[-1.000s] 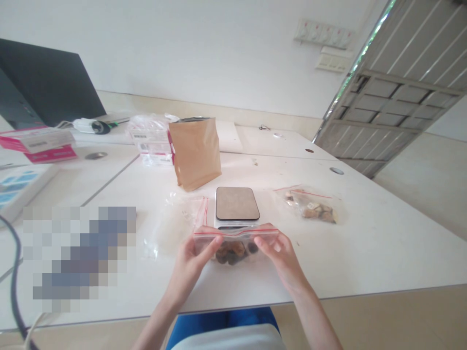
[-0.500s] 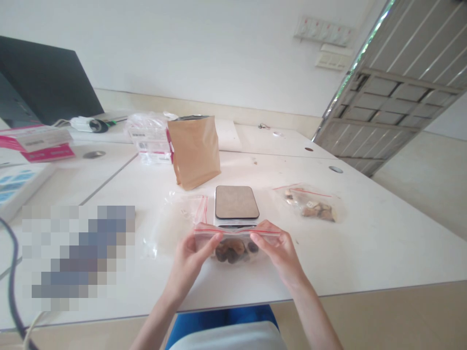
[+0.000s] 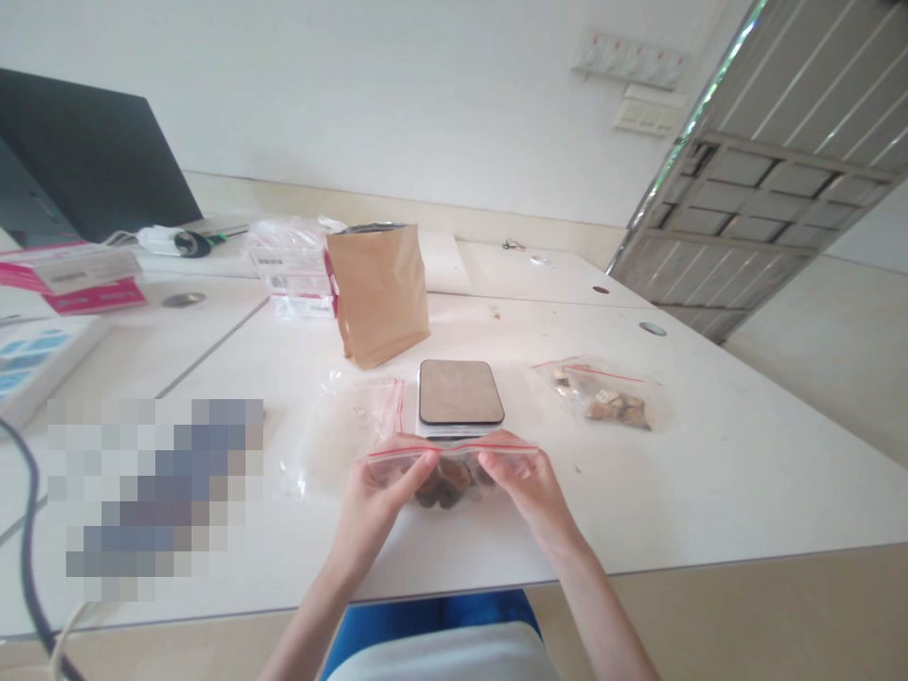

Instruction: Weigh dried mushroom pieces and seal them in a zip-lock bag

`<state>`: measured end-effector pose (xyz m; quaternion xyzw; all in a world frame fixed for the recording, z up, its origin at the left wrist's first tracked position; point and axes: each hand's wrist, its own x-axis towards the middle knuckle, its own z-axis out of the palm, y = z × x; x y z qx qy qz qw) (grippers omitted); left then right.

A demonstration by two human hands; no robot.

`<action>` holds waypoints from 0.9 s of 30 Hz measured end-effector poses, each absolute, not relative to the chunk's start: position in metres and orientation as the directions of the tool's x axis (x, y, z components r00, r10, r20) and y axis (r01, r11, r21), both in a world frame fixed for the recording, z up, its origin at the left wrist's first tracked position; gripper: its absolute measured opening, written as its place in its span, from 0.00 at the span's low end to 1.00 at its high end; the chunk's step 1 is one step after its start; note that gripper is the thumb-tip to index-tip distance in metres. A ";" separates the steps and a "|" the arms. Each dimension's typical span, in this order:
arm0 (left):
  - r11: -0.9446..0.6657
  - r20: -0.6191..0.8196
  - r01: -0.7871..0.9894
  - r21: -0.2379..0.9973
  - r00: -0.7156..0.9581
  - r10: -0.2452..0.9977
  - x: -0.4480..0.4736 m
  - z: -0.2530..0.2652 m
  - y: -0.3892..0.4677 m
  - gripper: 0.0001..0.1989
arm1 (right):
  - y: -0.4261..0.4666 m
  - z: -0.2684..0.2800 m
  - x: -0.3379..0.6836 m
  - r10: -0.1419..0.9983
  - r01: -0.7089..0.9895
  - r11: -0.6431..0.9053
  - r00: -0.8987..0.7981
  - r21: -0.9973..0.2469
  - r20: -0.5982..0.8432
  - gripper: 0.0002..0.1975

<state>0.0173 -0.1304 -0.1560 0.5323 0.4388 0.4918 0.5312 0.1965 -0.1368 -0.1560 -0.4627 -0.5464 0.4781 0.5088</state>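
Both my thumbs have slid inward along the zip bag seal; left hand and right hand pinch it shut above the brown pieces.

We are sitting in an office: white desks with cable holes, a dark monitor, wall switches, boxes lining the side.

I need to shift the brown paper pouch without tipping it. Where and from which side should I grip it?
Probably grip the brown paper pouch across its upper body, coming from above and the near side. It stands upright, leaning slightly, with its top open; the boxes crowd its left.
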 end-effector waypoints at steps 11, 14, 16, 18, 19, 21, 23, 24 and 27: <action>-0.130 0.128 0.056 0.990 0.041 0.991 0.027 -0.160 -0.130 0.12 | -0.137 -0.156 0.191 0.978 0.140 0.179 0.078 -0.974 0.191 0.11; -0.144 0.143 0.023 0.989 0.035 0.989 0.029 -0.158 -0.129 0.11 | -0.138 -0.154 0.190 0.978 0.109 0.158 0.121 -0.981 0.171 0.10; -0.141 0.141 -0.013 0.990 0.081 0.987 0.030 -0.156 -0.129 0.12 | -0.138 -0.153 0.191 0.984 0.079 0.138 0.104 -0.987 0.145 0.11; -0.127 0.133 -0.047 0.991 0.144 0.981 0.030 -0.154 -0.129 0.12 | -0.137 -0.152 0.193 0.991 0.047 0.117 0.056 -0.992 0.119 0.13; -0.122 0.130 -0.058 0.991 0.162 0.978 0.029 -0.153 -0.128 0.12 | -0.137 -0.152 0.195 0.994 0.030 0.104 0.028 -0.994 0.105 0.14; -0.118 0.127 -0.063 0.991 0.160 0.979 0.029 -0.152 -0.128 0.12 | -0.135 -0.150 0.197 0.996 0.002 0.082 -0.026 -0.997 0.082 0.15; -0.128 0.134 -0.046 0.991 0.146 0.980 0.028 -0.150 -0.127 0.11 | -0.134 -0.147 0.199 0.995 -0.003 0.059 -0.082 -0.998 0.059 0.14; -0.138 0.142 -0.033 0.990 0.150 0.978 0.029 -0.149 -0.127 0.11 | -0.134 -0.146 0.199 0.992 -0.003 0.047 -0.116 -0.999 0.047 0.14; -0.180 0.180 -0.011 0.984 0.172 0.969 0.030 -0.148 -0.127 0.11 | -0.133 -0.144 0.198 0.986 -0.001 0.043 -0.161 -0.999 0.043 0.13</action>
